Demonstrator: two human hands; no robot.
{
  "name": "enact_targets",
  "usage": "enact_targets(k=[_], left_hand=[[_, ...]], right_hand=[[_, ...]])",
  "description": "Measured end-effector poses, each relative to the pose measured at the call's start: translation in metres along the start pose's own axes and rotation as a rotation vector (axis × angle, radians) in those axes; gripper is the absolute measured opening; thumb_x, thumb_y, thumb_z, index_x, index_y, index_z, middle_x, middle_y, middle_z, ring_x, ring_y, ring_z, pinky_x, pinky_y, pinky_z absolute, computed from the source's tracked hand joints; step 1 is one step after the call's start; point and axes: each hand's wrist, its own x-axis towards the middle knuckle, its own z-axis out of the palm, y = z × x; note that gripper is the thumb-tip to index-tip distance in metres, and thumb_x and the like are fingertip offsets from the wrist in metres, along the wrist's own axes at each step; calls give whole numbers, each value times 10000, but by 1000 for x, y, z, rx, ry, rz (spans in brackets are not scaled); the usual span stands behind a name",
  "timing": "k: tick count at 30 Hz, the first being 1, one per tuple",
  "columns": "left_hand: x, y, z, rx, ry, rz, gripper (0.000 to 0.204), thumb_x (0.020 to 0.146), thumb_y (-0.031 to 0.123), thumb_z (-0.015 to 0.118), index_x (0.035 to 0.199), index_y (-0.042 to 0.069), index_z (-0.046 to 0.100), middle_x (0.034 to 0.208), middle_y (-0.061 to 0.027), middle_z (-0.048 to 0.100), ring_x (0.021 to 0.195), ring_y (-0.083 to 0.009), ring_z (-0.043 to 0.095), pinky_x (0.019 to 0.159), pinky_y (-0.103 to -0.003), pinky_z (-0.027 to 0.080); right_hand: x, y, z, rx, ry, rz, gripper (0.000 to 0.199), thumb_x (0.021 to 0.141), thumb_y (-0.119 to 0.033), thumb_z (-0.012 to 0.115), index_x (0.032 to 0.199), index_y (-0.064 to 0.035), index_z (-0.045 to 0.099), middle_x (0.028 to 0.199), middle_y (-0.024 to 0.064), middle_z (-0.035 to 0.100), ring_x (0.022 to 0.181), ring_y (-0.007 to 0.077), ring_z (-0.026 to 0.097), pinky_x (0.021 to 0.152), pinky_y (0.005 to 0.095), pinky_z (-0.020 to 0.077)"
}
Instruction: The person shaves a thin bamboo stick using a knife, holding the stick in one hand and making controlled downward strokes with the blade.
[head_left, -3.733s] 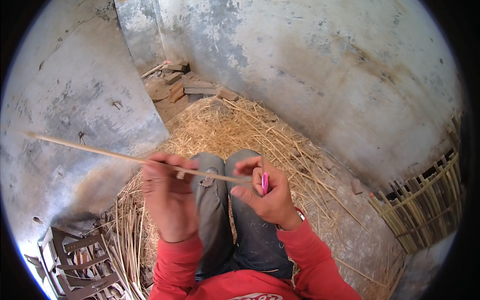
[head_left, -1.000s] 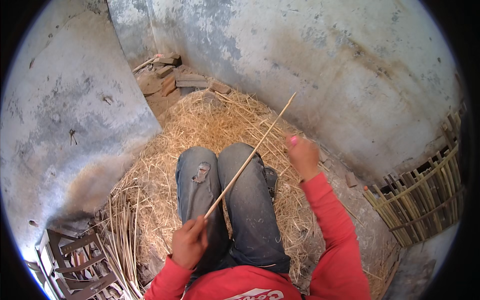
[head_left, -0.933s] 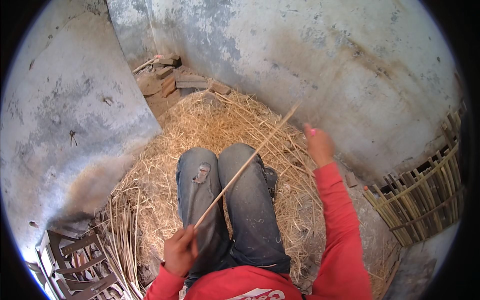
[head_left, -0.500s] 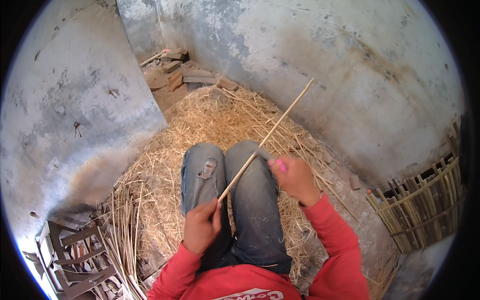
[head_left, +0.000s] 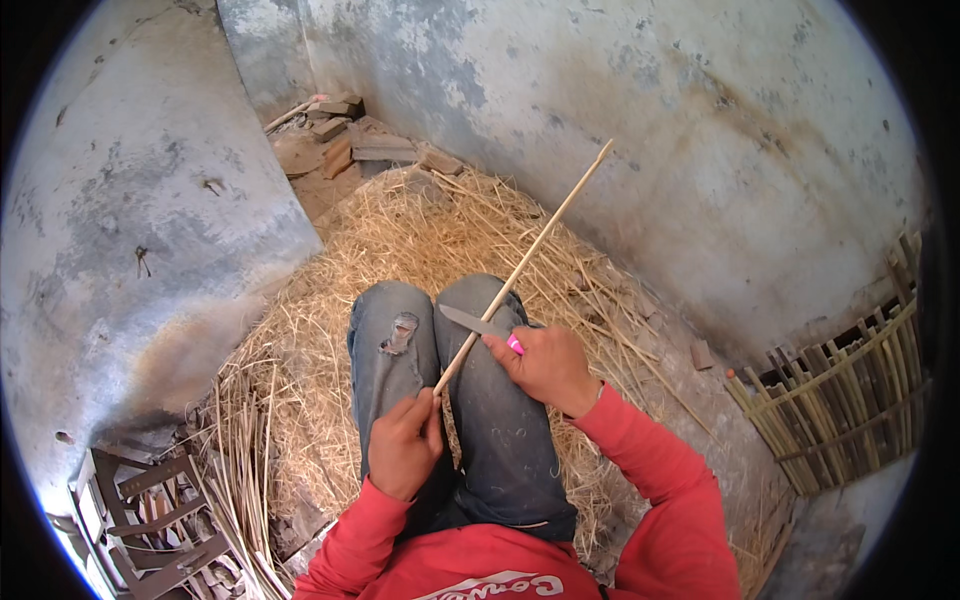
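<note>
A: Bamboo stick (head_left: 530, 255): one, slanting from the lap up toward the grey wall (head_left: 700, 150), free end in open air above the straw heap (head_left: 420, 230).

B: Grip?

A: Left hand (head_left: 405, 445) fingers pinch its lower end. Right hand (head_left: 545, 365) fingers wrap one pink-handled knife (head_left: 482, 325), blade against the stick.

B: Containers?

A: One woven bamboo piece (head_left: 850, 390) at the right edge; contents cannot be told.
</note>
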Motion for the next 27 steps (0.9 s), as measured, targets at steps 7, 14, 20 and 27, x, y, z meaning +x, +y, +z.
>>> enact_targets(k=[7,14,20,27], left_hand=[[-34,-15,-34,109,-31,18,140,882,4,696,1022,4,699,687,-154,568,552,-330,585,499,-413,428],[-65,-26,-77,247,-110,24,190,858,12,716,1046,33,696,677,-119,570,512,-308,579,462,-412,425],[-76,-29,-99,305,-144,44,185,852,-16,709,1034,13,698,660,-121,562,500,-293,564,460,-401,410],[-78,-34,-93,251,-119,4,176,858,-60,685,1032,-33,690,634,-130,547,486,-272,542,465,-367,400]], right_hand=[[16,17,-7,-12,98,52,605,958,-541,590,610,-50,649,555,205,596,523,401,617,486,495,474],[40,58,-17,-48,98,118,673,994,-580,497,618,-43,648,561,207,588,528,404,602,495,496,460],[60,96,-26,-148,194,157,676,1006,-561,488,609,-31,624,573,217,573,536,420,572,515,512,429],[39,69,-25,-6,128,77,638,993,-551,520,613,-54,643,539,203,564,510,417,567,508,490,452]])
